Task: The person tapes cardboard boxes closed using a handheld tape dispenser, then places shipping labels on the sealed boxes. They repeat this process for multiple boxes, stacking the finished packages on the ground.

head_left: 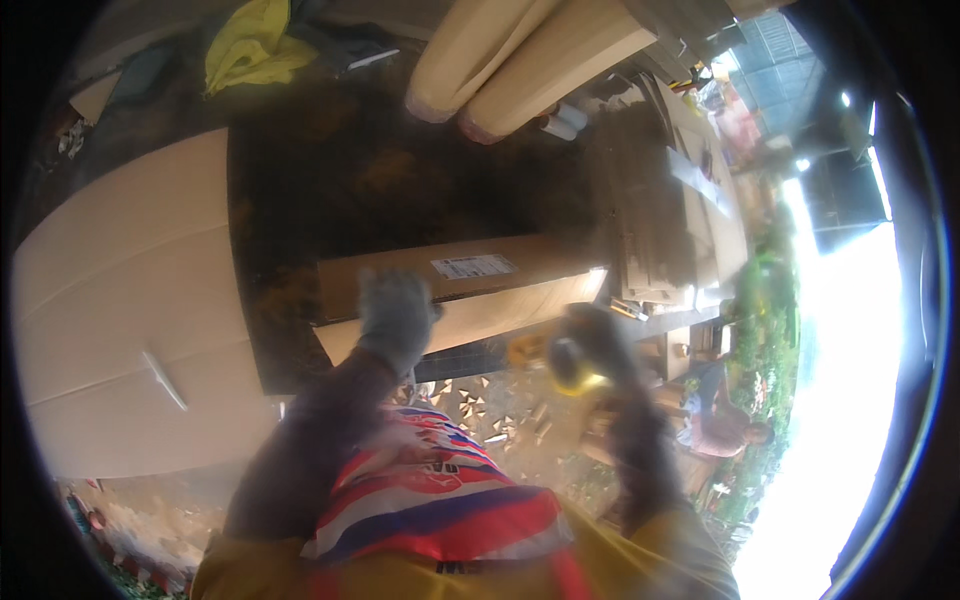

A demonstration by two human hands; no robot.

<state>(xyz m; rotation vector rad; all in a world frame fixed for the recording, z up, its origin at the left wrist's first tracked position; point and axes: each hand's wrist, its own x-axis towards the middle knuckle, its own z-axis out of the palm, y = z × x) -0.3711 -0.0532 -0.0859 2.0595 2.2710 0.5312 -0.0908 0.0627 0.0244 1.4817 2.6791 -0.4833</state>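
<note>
A long brown cardboard box (400, 262) with a white label (472, 266) lies on the dark tabletop in front of me. My left hand (395, 310), in a grey glove, is closed over the near left edge of this box, its fingers blurred. To the right, apart from the box's near edge, my right hand (598, 340) is smeared by motion. It is closed around a yellow tape dispenser (572, 372), whose orange front part points left. The dispenser's details are blurred.
A large cardboard sheet (140, 300) covers the left side. Bent cardboard pieces (545, 65) and a yellow cloth (255, 45) lie at the far side. Stacked cardboard (650, 210) stands at the right. Scraps (480, 405) litter the floor; another person (720, 425) is farther right.
</note>
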